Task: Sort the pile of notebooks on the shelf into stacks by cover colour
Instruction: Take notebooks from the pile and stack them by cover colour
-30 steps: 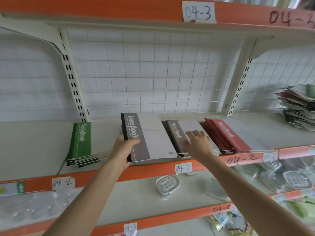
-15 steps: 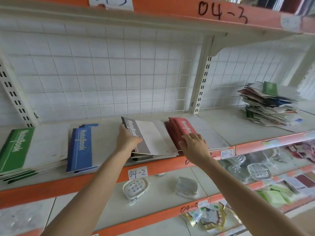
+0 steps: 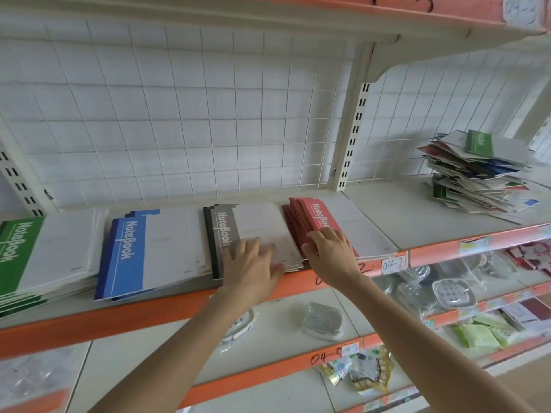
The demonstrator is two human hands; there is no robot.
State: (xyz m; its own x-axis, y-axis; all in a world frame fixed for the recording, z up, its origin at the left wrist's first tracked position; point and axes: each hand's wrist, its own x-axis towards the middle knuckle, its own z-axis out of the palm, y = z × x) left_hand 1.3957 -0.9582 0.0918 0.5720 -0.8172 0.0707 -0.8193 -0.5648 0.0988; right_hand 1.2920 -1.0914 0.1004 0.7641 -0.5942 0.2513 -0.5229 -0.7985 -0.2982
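Observation:
Four sorted stacks lie side by side on the shelf (image 3: 432, 228): green notebooks (image 3: 18, 251) at far left, blue notebooks (image 3: 128, 248), grey notebooks (image 3: 229, 225) and red notebooks (image 3: 316, 216). My left hand (image 3: 252, 263) lies flat, fingers spread, on the front part of the grey stack. My right hand (image 3: 331, 251) rests with fingers apart on the front left edge of the red stack. An unsorted pile of mixed notebooks (image 3: 474, 171) sits at the far right of the shelf, a green one on top.
A white wire grid (image 3: 185, 120) backs the shelf, with an upright post (image 3: 351, 129) between bays. The lower shelf holds soap dishes (image 3: 323, 320) and packaged goods (image 3: 480, 332). Orange shelf lips carry handwritten labels (image 3: 393, 265).
The view has swung right and closer, bringing the blue stack and the mixed pile into sight. My left hand moved from gripping the grey stack's left edge to lying flat on its front.

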